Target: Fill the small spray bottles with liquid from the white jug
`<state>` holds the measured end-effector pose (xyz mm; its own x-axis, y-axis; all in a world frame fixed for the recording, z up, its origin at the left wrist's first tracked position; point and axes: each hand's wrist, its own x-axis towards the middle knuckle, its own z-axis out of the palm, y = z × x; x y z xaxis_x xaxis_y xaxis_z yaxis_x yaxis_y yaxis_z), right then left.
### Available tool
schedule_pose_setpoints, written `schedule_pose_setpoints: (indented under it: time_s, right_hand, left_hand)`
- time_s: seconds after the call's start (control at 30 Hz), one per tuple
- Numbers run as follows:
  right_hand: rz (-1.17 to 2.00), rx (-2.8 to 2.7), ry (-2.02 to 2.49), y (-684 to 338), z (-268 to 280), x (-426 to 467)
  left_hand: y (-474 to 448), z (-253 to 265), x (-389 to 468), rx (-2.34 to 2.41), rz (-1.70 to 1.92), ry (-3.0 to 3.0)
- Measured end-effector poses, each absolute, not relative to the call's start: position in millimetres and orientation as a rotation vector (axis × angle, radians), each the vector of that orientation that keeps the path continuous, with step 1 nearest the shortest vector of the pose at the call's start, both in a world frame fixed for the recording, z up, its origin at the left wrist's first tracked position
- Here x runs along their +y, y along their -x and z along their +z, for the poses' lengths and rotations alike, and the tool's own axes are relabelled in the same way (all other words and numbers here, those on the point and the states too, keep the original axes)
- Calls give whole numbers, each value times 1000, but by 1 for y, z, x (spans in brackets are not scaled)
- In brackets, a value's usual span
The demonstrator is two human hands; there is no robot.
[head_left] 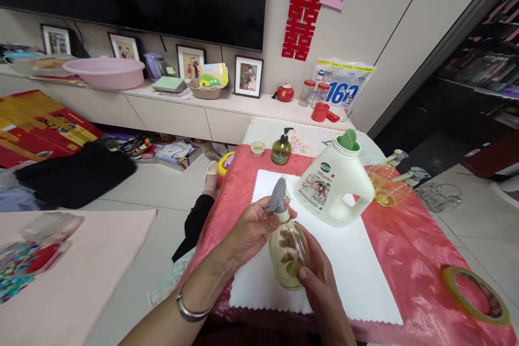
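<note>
A clear spray bottle [279, 259] with pale liquid inside is held upright in front of me, above a white scallop-edged sheet [344, 281]. My left hand [253, 227] has its fingers closed round the neck and grey spray head [278, 195]. Wrapped round the bottle's body from the right is my right hand [320, 275], its thumb on the near side. Just beyond stands a large white detergent jug [324, 189], its handle to the right and a green spout [347, 140] in its open mouth.
A green pump bottle [281, 150] and a small cup [258, 148] stand at the back of the red-covered table [405, 243]. Two yellowish spray bottles [385, 189] are at the right. A tape roll [476, 294] lies near the right corner. Beads [18, 265] lie on another table, left.
</note>
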<state>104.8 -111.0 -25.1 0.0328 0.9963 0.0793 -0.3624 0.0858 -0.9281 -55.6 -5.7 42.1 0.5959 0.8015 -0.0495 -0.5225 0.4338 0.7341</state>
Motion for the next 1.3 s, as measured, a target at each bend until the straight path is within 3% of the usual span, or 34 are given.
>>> schedule_pose_setpoints:
  time_s: [0.2, 0.43, 0.53, 1.07, 1.13, 1.3]
  right_hand:
    - [906, -1165, 1259, -103, -24, -115]
    - [1568, -560, 659, -96, -22, -110]
    - [1666, -527, 573, -94, -20, -111]
    - [831, -912, 1103, -77, -19, -118]
    - [918, -864, 1024, -80, -22, -116]
    - [1503, -543, 678, -92, -26, -111]
  left_hand:
    - [52, 42, -5, 483, 982, -692]
    - [59, 50, -7, 382, 1002, -686]
    - [60, 49, -7, 360, 990, -705]
    - [49, 46, -9, 395, 1157, -531]
    - [50, 45, -9, 390, 1151, -523]
    - [52, 41, -10, 379, 1088, -562]
